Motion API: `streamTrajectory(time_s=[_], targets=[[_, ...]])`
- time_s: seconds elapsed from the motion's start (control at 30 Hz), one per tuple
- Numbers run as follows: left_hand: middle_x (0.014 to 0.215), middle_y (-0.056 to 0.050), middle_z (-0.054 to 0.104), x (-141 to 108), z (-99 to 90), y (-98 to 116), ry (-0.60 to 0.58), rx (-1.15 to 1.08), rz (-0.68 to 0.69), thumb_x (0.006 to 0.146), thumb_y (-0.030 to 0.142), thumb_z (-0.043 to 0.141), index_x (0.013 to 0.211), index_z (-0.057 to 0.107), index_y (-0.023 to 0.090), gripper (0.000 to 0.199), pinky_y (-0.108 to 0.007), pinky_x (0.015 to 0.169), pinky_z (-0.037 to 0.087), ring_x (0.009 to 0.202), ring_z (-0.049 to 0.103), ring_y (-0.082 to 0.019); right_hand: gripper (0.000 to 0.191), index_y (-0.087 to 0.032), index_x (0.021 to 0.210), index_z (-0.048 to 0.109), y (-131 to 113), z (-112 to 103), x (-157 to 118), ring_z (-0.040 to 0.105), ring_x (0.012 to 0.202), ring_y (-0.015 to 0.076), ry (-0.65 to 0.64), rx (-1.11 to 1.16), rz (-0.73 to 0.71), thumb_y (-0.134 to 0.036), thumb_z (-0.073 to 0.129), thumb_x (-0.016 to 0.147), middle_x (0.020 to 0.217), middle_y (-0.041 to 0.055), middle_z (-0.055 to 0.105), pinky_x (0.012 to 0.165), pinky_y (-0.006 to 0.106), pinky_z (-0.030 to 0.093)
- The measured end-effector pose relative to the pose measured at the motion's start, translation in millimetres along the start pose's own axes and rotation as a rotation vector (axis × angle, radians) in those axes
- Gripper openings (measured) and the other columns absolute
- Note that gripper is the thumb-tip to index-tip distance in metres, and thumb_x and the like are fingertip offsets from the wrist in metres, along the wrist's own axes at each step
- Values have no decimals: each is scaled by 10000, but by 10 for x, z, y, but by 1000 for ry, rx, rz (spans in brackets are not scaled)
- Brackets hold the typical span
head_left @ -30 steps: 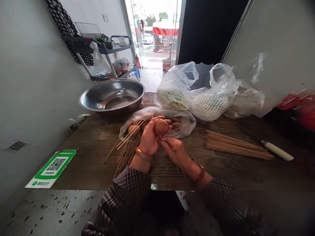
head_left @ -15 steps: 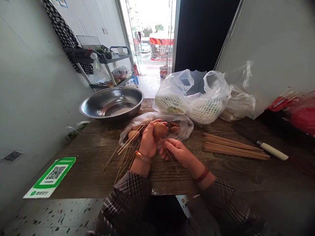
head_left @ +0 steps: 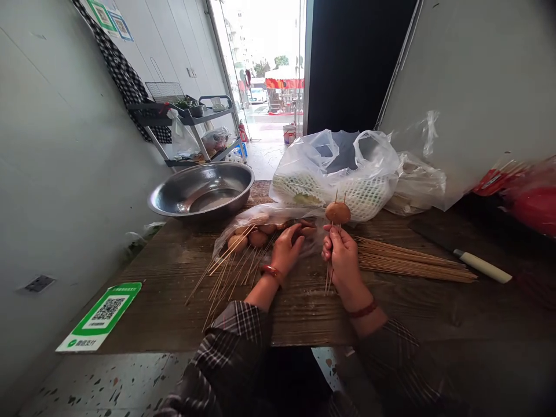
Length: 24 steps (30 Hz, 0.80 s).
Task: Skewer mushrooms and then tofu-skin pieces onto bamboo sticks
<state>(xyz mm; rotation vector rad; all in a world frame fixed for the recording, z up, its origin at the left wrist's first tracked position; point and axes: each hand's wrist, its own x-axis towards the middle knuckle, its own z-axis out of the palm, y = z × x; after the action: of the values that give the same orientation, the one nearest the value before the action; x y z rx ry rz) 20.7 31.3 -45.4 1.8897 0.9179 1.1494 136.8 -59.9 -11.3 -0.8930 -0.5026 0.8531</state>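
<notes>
Upright in front of me, a round brown bun-like piece of food [head_left: 337,213] is pierced by two thin skewers [head_left: 329,279], whose tips stick out above it. My right hand [head_left: 342,249] is closed around these skewers just below the food. My left hand [head_left: 287,252] reaches to the opening of a clear plastic bag [head_left: 229,227], thumb apart from the fingers, near the brown pieces [head_left: 306,230] inside. Its fingertips are partly hidden there. To its left, several skewered brown rounds [head_left: 258,238] lie at the bag's edge, their sticks pointing toward me.
Loose skewers [head_left: 410,260] lie in a bundle on the right, beside a knife [head_left: 482,266]. A steel basin [head_left: 163,213] stands at the back left. Behind the food are white plastic bags [head_left: 299,165] holding net-wrapped produce. A green QR card [head_left: 99,317] lies at the table's left edge.
The skewered brown piece has gone from my left hand to my right, which has moved right and up with it. My left hand has let go and shifted right over the bag.
</notes>
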Motion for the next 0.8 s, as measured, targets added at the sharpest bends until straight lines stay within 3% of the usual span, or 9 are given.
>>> streamTrajectory(time_s=[0.13, 0.23, 0.33, 0.43, 0.53, 0.63, 0.8], targets=[[1010, -97, 700, -17, 51, 9, -43, 165, 63, 757, 140, 700, 1022, 734, 184, 272, -402, 899, 520, 957, 650, -241, 304, -175, 891, 644, 11, -4, 4, 354, 416, 35, -1, 6, 2, -454, 707, 789, 551, -98, 449, 387, 170, 270], [920, -75, 680, -30, 28, 62, -38, 152, 62, 709, 128, 726, 898, 745, 185, 199, -374, 860, 511, 903, 631, -225, 294, -179, 888, 645, 15, -10, 17, 351, 421, 38, 8, 7, -4, -447, 709, 786, 549, -97, 446, 387, 171, 273], [869, -54, 677, -32, -48, 131, 17, -56, -52, 733, 237, 752, 845, 714, 178, 133, -349, 832, 503, 857, 622, -201, 286, -184, 887, 646, 2, -15, 20, 356, 419, 39, 5, -6, -9, -450, 702, 798, 552, -96, 450, 386, 173, 276], [856, -23, 679, -26, -166, 197, 102, -489, -245, 758, 371, 759, 872, 642, 185, 248, -343, 841, 514, 838, 646, -176, 296, -185, 894, 655, -16, -14, 3, 364, 412, 38, -45, -42, 5, -463, 705, 803, 551, -95, 457, 380, 170, 281], [959, -41, 711, -20, -279, 257, 121, -864, -369, 731, 384, 790, 920, 563, 192, 353, -378, 889, 532, 923, 698, -200, 324, -183, 900, 665, -15, -5, -32, 393, 415, 41, -142, -97, 48, -486, 719, 796, 569, -85, 493, 367, 166, 299], [1001, -80, 732, -22, -341, 305, 86, -964, -403, 770, 404, 769, 974, 530, 191, 380, -403, 877, 552, 932, 722, -228, 353, -180, 905, 667, 18, -2, -83, 427, 412, 42, -294, -187, 129, -518, 708, 809, 626, -64, 551, 341, 163, 292], [923, -49, 714, -22, -351, 335, 156, -971, -410, 869, 449, 680, 1039, 558, 185, 338, -356, 771, 575, 798, 698, -182, 377, -178, 988, 650, 39, -66, -143, 345, 331, 41, -496, -370, 169, -534, 641, 865, 526, -97, 493, 312, 167, 243]])
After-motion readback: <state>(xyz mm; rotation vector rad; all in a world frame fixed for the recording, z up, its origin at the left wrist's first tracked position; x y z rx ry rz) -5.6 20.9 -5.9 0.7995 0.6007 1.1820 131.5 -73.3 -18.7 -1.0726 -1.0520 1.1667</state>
